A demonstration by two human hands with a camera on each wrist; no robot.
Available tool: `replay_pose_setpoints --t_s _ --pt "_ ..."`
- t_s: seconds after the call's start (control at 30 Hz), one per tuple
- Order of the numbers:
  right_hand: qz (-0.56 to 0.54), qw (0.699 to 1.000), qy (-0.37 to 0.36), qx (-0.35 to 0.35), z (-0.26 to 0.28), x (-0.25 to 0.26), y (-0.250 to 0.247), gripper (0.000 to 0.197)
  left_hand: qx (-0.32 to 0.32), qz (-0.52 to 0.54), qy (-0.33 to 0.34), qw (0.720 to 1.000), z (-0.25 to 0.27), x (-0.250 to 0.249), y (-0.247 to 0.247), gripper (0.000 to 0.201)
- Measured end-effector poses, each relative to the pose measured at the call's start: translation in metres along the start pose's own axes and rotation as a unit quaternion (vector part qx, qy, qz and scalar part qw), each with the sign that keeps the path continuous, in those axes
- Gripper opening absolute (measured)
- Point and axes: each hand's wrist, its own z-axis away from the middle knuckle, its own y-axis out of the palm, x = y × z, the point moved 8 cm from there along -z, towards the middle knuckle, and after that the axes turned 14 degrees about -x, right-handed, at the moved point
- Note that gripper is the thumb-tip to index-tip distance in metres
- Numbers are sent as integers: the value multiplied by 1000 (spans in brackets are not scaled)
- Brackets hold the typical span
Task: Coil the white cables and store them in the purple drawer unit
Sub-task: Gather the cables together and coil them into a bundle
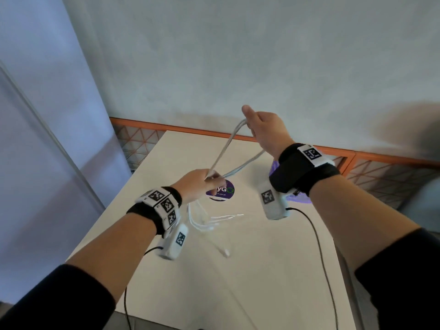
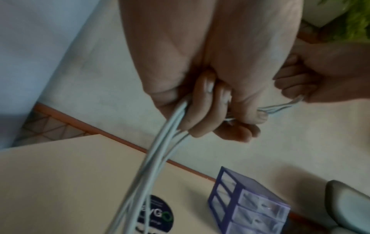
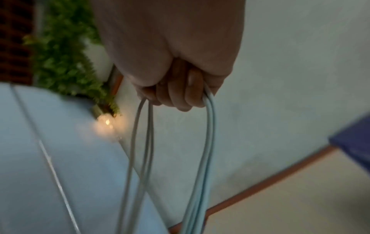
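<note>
Fingers (image 2: 202, 110) of the left hand (image 1: 196, 184) curl tight round the white cables (image 1: 223, 148); the right hand (image 1: 264, 129), raised above the table (image 1: 262, 270), is closed on the looped far end. Light, limp and probably slick, the bundle is best held at the loop ends, loose plugs dangling. The purple drawer unit (image 2: 248, 204) stands on the table, near.

free: near half of table (image 1: 250, 294) bare | obstacles: purple drawer unit (image 2: 250, 204) far right; round sticker (image 1: 220, 190) flat at centre; cable ends (image 1: 214, 222) dangling left-centre | bound: wall (image 1: 238, 67) beyond far edge
</note>
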Motion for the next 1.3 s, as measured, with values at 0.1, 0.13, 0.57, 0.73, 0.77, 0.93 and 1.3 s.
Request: replay_pose_setpoints --t_s 0.1,0.13,0.57,0.73,0.77,0.93,1.3 --pt "172 978 -122 2 -9 13 -8 56 10 8 -46 999 6 28 5 30" --pt "209 967 -147 -7 -11 16 -11 57 20 20 -61 998 9 34 7 31" --pt "-109 989 102 -14 -38 -9 -33 31 10 93 -133 987 34 87 -5 43" --pt "-76 991 109 -15 -41 -26 -28 29 -11 278 -189 942 43 98 -6 82" --pt "-81 991 106 -20 -40 -30 -27 29 -9 306 -195 932 43 101 -6 87" --pt "-93 990 104 -31 -35 -37 -26 28 24 314 -201 927 46 104 1 87" --pt "-24 990 35 -136 -50 -8 -47 27 55 130 -181 973 55 94 13 52"
